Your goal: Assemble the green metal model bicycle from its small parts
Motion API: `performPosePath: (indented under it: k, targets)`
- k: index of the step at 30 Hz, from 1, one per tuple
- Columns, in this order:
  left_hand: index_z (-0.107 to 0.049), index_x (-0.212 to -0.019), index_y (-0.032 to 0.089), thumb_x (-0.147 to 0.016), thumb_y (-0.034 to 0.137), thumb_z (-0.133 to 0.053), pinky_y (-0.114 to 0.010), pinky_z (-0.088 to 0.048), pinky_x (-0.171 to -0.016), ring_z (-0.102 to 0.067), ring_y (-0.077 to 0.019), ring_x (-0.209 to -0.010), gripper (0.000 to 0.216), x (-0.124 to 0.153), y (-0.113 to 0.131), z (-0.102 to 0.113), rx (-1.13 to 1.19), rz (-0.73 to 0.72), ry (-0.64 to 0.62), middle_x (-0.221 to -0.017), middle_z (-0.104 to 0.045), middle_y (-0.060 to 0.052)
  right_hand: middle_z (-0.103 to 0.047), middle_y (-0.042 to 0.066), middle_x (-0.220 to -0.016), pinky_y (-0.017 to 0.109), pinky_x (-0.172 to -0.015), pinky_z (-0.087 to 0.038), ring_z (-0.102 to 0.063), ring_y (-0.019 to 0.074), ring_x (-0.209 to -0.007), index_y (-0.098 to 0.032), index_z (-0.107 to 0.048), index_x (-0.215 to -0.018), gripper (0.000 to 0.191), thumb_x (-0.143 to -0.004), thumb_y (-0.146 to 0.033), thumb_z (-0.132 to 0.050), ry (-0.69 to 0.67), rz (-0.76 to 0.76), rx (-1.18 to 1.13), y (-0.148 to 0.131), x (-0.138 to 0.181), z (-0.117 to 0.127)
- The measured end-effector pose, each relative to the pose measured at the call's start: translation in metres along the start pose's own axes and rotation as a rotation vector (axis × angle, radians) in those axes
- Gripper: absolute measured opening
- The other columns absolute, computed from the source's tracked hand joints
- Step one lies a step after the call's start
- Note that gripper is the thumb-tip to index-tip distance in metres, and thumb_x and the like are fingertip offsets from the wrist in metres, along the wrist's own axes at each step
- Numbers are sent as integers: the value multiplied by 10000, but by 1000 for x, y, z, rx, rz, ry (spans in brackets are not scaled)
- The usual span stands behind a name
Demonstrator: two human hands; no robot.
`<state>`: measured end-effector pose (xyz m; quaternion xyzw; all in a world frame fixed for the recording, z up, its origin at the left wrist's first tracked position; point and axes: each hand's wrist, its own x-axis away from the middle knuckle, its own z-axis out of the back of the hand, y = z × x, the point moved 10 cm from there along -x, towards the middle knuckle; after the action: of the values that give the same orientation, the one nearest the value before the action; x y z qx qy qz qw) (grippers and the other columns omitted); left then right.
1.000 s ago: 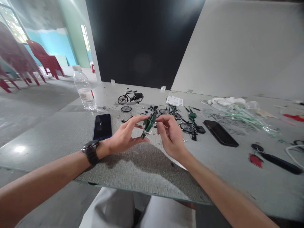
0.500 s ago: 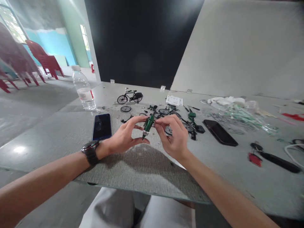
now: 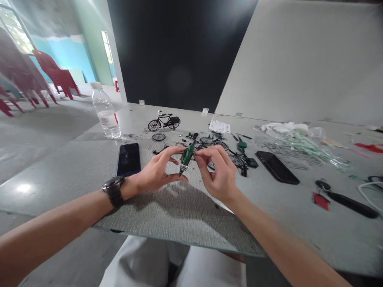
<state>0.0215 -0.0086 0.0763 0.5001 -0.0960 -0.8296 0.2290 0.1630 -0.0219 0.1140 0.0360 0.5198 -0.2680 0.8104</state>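
Note:
Over the near part of the table, both hands meet around a small dark-green model part [image 3: 186,158] with a silver lower end, tilted upward to the right. My left hand [image 3: 158,167] grips it from the left, the index finger near its top and the thumb reaching below. My right hand [image 3: 218,170] pinches at its right side; whatever sits between those fingertips is too small to make out. Just beyond the fingers lie loose model bicycle pieces, among them spoked wheels [image 3: 207,140] and a black-and-green piece [image 3: 241,146]. A black model bicycle [image 3: 164,122] stands upright behind them.
A blue phone [image 3: 128,158] lies left, below a water bottle [image 3: 105,115]. On the right are a black phone [image 3: 277,167], plastic bags and green sprues [image 3: 311,143], and a black-handled item with a red tag [image 3: 350,202]. A printed sheet [image 3: 220,126] and small screwdrivers [image 3: 239,137] lie behind.
Almost nothing differs. My fingers have shifted very slightly around the green part, which keeps its place and tilt.

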Motion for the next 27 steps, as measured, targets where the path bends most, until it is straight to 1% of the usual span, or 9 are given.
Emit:
performPosePath:
  k: [4,9,13,17,20,22,24,27]
  targets:
    - [-412,-1425,204,-810,397,-781,-335,-631,-754,-692,-215,-967,743,-1,2,2,-46,-5,-5,-1305,-618,-167,-606,46,-894,330,-654,-473,-545,170,-738,-246,-592,-1010,90,-968,-176,-554,-13,-79,-38,6,0,-2]
    - [-439,-1408,196,-808,393,-782,-338,-618,-791,-685,-198,-944,718,-2,4,3,-103,-22,-1,-1297,-620,-169,-577,25,-842,307,-641,-448,-534,156,-733,-232,-581,-974,54,-981,-192,-546,-40,-120,-89,9,-1,-6]
    - [-422,-1425,199,-819,400,-770,-349,-612,-812,-675,-228,-1037,727,-3,5,2,-141,-38,-11,-1306,-614,-175,-580,23,-854,289,-640,-432,-528,144,-733,-225,-572,-976,73,-999,-192,-512,-54,-122,-93,11,-3,-8]
    - [-397,-1446,204,-840,402,-751,-407,-588,-902,-629,-269,-1175,729,-1,2,-2,-197,-25,-35,-1325,-606,-175,-580,25,-873,278,-638,-434,-539,141,-748,-222,-564,-984,76,-1011,-217,-493,-82,-116,-85,15,-2,-11]
    - [-405,-1441,196,-846,396,-748,-449,-557,-967,-595,-281,-1235,715,0,0,-2,-224,-27,-30,-1332,-605,-172,-598,29,-899,279,-647,-453,-567,141,-759,-228,-564,-1024,102,-1026,-237,-463,-91,-162,-102,22,1,-14]
    - [-427,-1425,188,-848,394,-746,-475,-535,-998,-585,-284,-1247,691,-1,2,0,-242,-45,-11,-1325,-608,-173,-615,35,-921,288,-670,-477,-592,145,-775,-236,-561,-1071,139,-1040,-248,-426,-69,-183,-132,25,3,-12]
    - [-442,-1412,186,-852,387,-742,-485,-523,-1011,-582,-281,-1247,666,-2,3,1,-256,-54,4,-1316,-612,-170,-623,43,-941,301,-693,-503,-609,155,-798,-243,-551,-1130,157,-1040,-265,-425,-32,-156,-166,22,3,-7]
    - [-445,-1410,191,-856,371,-739,-482,-523,-1007,-579,-278,-1246,652,-4,5,3,-270,-55,15,-1317,-608,-166,-628,44,-956,307,-701,-527,-615,159,-794,-247,-540,-1167,170,-998,-258,-532,-14,-51,-162,10,0,-1]
